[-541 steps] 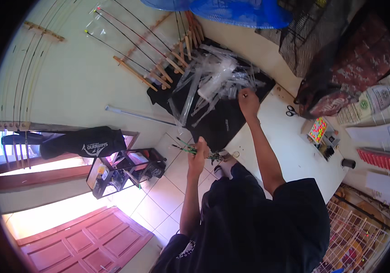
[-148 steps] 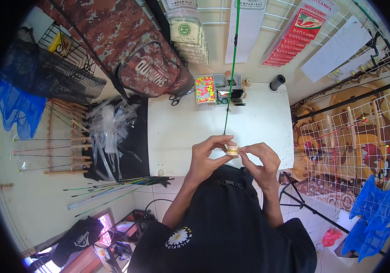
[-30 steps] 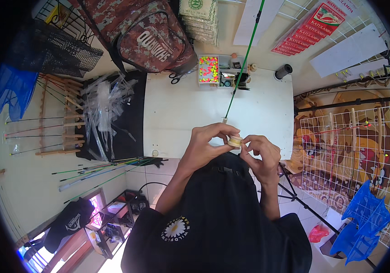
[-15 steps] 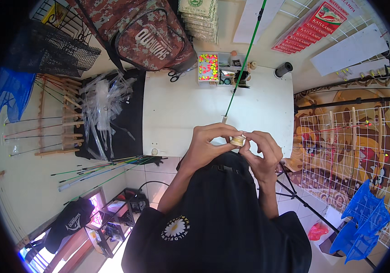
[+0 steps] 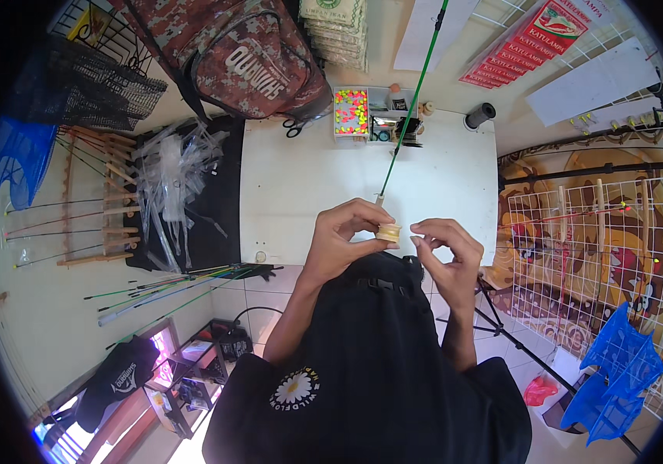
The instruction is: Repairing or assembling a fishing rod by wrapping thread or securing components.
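My left hand (image 5: 347,236) pinches a small cream-yellow spool (image 5: 389,233) between thumb and fingers, above the front edge of the white table. Just right of it, apart from the spool, my right hand (image 5: 451,246) has thumb and forefinger pressed together. Whatever lies in that pinch is too fine to make out. A green fishing rod (image 5: 415,100) slants up and away over the table. Its pale lower end meets the back of my left hand, and I cannot tell whether that hand grips it.
On the white table (image 5: 300,193) stand a tray of bright beads or floats (image 5: 351,112), scissors (image 5: 292,127) and a dark cylinder (image 5: 480,116). Plastic sleeves (image 5: 173,178) lie at left. A camouflage bag (image 5: 246,62) hangs at the back. Right are a wire grid (image 5: 571,255) and a black tripod (image 5: 513,336).
My right hand has come away from the spool, opening a gap between them. My left hand has shifted slightly left with the spool.
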A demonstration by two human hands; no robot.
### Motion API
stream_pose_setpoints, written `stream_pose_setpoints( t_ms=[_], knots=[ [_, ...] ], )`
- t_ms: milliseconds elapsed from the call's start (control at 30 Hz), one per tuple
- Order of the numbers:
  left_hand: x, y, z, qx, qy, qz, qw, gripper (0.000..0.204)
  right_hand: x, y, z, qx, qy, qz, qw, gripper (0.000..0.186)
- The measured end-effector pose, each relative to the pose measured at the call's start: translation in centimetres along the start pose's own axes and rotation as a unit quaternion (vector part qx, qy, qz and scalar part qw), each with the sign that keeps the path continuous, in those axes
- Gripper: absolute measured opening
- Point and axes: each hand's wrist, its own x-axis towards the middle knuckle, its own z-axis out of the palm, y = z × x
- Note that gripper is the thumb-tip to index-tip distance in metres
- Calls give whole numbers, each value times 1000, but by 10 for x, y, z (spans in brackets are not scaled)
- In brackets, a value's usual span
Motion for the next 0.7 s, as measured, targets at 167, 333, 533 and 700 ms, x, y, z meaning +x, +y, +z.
stream_pose_setpoints(
  t_ms=[167, 333, 533, 700],
  knots=[
    [0, 1, 3, -94, -9, -7, 995, 38, -8, 0, 11, 38, 41, -21, 998, 18],
    [-2, 1, 6, -126, -9, -9, 992, 34, -10, -1, 10, 32, 45, -53, 997, 19],
    [-4, -2, 8, -136, -14, 5, 991, 33, -10, -7, 11, -1, 60, -78, 995, 20],
    [-4, -4, 8, -150, -29, 19, 988, 31, -10, -10, 9, -26, 64, -110, 991, 22]
  ],
)
